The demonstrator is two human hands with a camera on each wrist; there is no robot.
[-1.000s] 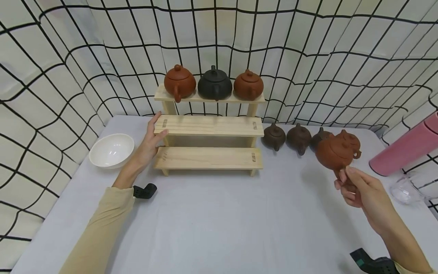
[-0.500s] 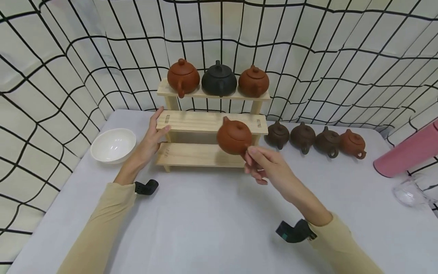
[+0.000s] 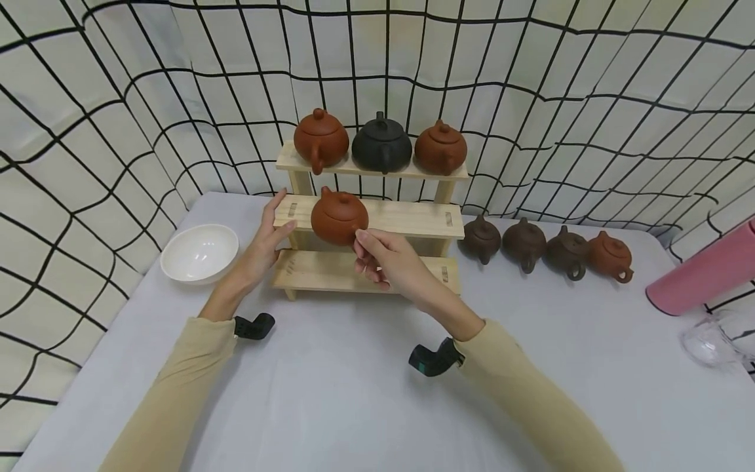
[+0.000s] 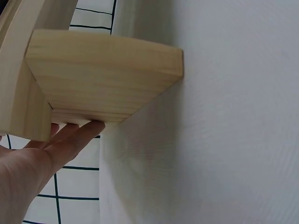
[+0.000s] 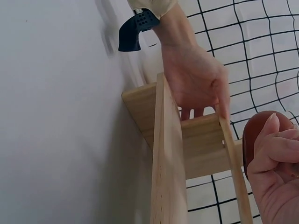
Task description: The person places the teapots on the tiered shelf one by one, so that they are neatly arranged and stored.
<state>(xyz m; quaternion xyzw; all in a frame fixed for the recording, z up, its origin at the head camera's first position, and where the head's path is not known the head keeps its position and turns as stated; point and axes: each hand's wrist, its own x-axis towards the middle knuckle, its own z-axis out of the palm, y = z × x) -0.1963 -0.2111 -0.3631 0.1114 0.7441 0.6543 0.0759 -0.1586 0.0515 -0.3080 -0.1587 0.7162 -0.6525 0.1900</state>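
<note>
In the head view my right hand (image 3: 392,262) pinches a reddish-brown clay teapot (image 3: 339,219) by the side nearest me, its spout pointing up and away. The pot overlaps the left part of the middle shelf of a three-tier wooden display stand (image 3: 407,216). Two reddish teapots (image 3: 321,139) (image 3: 441,149) and a black teapot (image 3: 382,144) between them stand on the top tier. My left hand (image 3: 256,249) holds the stand's left end at the middle shelf, thumb at the front edge. From the left wrist view, its fingers (image 4: 77,140) reach behind the wooden side.
Right of the stand, three dark brown teapots (image 3: 523,244) and a reddish one (image 3: 610,255) form a row on the white tablecloth (image 3: 330,400). A white bowl (image 3: 199,254) sits left. Far right are a pink cylinder (image 3: 702,265) and a clear glass vessel (image 3: 710,341). Black wire mesh (image 3: 386,78) encloses the back.
My right hand has carried the reddish teapot leftward from beside the row on the right to the stand's middle shelf. The left hand keeps its hold on the stand.
</note>
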